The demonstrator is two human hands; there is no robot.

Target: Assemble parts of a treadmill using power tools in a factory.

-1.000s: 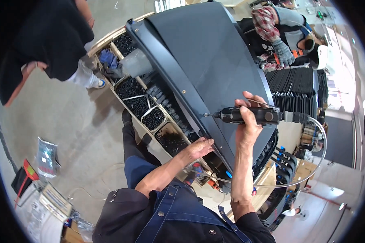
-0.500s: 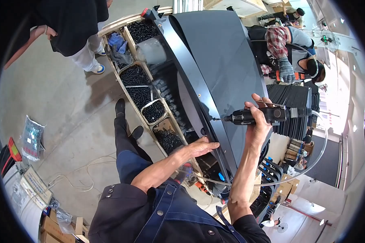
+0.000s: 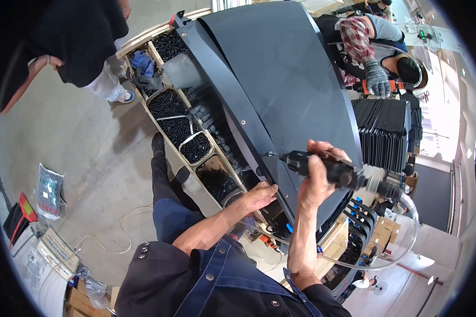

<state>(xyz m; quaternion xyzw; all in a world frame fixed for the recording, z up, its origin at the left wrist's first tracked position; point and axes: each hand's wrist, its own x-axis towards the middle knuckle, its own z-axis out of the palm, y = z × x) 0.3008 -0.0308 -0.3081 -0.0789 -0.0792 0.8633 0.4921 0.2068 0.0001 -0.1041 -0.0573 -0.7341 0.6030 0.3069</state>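
Note:
My right hand [image 3: 322,171] is wrapped around a black air screwdriver [image 3: 314,165] with a clear hose [image 3: 413,224] at its back end. The driver's bit meets a screw head [image 3: 270,154] on a long dark frame strip [image 3: 225,90]. This strip runs along the near side of a large, curved dark grey panel [image 3: 283,68]. Lower down, my left hand [image 3: 262,194] pinches the strip's edge, thumb on top and the other fingers partly hidden. Brass-coloured holes dot the strip.
A wooden parts tray [image 3: 166,129] of black screws borders the panel on the left. Across the panel, a co-worker's gloved hand [image 3: 376,79] holds an orange-and-black tool. Stacked black panels [image 3: 381,132] stand at right. Another person [image 3: 74,47] is at upper left.
The screwdriver has tilted, its back end swinging down toward me, while its tip stays at the strip. My left hand keeps its hold. The whole view has shifted slightly.

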